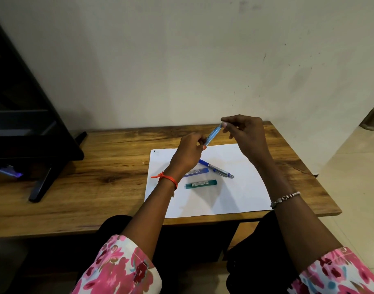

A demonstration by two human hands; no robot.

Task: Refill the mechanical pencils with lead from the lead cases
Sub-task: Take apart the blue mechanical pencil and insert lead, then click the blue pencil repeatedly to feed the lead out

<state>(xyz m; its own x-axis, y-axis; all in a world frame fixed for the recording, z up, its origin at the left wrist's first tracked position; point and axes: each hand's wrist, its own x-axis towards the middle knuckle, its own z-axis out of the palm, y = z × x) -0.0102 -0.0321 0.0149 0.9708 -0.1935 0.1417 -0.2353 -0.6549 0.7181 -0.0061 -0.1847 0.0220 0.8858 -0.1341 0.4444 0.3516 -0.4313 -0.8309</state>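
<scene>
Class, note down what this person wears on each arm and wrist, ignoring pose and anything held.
The left sleeve and right sleeve are white cloth with a pink flower print. An orange thread is tied round the left wrist, a silver beaded bracelet round the right.

Print on both lead cases (pixel 200 183) illegibly small

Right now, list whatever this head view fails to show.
Head view:
- Light-blue item: both ends covered by the left hand and right hand; pencil or case unclear.
- Blue lead case: left end hidden behind the left wrist.
- Green lead case: label print too small to read.
</scene>
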